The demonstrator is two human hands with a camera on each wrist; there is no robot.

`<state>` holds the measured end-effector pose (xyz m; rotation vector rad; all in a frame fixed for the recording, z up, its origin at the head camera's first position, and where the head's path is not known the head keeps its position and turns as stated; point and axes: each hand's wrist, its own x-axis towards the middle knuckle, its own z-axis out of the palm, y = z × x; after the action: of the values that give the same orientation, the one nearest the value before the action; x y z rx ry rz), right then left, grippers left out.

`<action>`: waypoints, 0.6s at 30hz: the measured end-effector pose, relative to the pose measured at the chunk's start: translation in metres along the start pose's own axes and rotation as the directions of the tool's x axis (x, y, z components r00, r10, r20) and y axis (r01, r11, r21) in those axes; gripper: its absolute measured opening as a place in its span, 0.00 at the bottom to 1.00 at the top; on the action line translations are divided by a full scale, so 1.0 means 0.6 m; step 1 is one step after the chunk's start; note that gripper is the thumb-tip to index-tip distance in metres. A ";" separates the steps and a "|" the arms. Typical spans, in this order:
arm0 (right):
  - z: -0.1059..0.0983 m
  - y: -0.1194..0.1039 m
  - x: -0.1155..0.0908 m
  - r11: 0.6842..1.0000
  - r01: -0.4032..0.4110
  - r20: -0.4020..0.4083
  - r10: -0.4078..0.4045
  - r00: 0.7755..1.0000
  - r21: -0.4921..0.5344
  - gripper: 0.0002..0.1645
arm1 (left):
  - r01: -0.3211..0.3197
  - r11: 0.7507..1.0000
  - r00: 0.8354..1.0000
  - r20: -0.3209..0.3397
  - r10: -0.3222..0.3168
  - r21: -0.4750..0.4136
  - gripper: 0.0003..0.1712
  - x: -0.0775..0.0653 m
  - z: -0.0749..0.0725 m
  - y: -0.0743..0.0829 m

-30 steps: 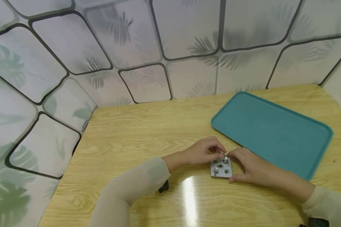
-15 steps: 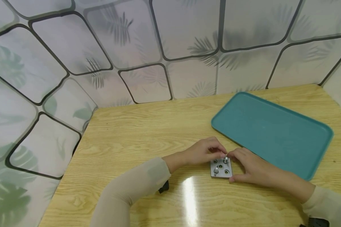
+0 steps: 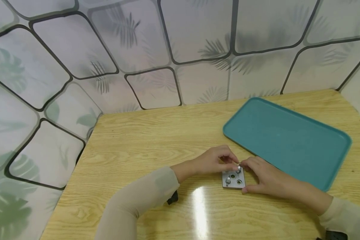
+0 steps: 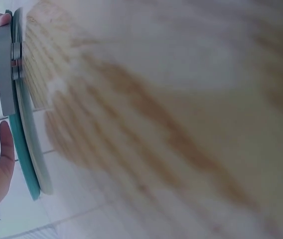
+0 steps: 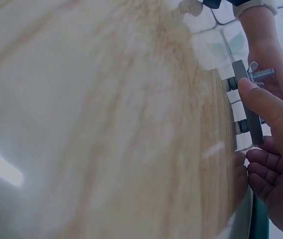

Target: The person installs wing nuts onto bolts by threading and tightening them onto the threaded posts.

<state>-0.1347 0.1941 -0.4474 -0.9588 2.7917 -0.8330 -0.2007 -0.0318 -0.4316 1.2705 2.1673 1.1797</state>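
A square metal plate [image 3: 234, 180] with several holes lies on the table, carrying two bolts with wing nuts. One wing nut [image 3: 228, 180] sits at the near left of the plate and nobody touches it. At the far right bolt, the left hand [image 3: 214, 160] pinches the other wing nut [image 3: 238, 169] between thumb and fingertips, partly hiding it. The right hand [image 3: 265, 176] grips the plate's right side, thumb at the near corner and index finger at the far one. In the right wrist view, bolt heads under the plate [image 5: 251, 112] hold it off the tabletop.
A teal tray [image 3: 288, 140] lies behind and right of the plate, close to the right hand. The wooden table [image 3: 156, 133] meets a patterned wall covering [image 3: 198, 80] at the back. Dark straps show under both sleeves.
The left thumb and fingers have shifted slightly around the far wing nut; the thumb now covers the plate's far left hole. The right hand and plate stay put.
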 end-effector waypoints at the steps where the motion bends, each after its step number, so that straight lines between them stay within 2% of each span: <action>1: 0.000 0.000 0.000 1.000 0.001 -0.003 -0.001 1.000 -0.002 0.41 | -0.004 1.000 1.000 0.015 0.004 0.008 0.13 0.000 0.000 0.000; 5: 0.000 0.000 0.000 1.000 0.000 0.000 0.000 1.000 -0.008 0.41 | -0.007 0.999 0.998 0.060 0.005 0.035 0.17 0.000 0.001 0.002; 8: 0.000 0.000 0.000 1.000 -0.007 0.009 0.007 1.000 -0.006 0.41 | -0.022 0.999 0.997 0.075 0.019 0.046 0.17 -0.001 0.001 0.003; 13: 0.000 0.000 0.000 1.000 -0.016 0.016 0.016 1.000 0.006 0.42 | -0.062 0.997 0.997 0.052 0.059 0.049 0.12 -0.001 -0.001 0.000; 18: 0.001 0.000 0.000 1.000 -0.014 0.010 0.014 1.000 0.004 0.41 | -0.032 0.997 0.999 0.013 0.031 0.071 0.12 0.001 -0.002 -0.003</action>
<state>-0.1348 0.1937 -0.4476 -0.9388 2.7836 -0.8291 -0.2027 -0.0326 -0.4320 1.3425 2.2066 1.1136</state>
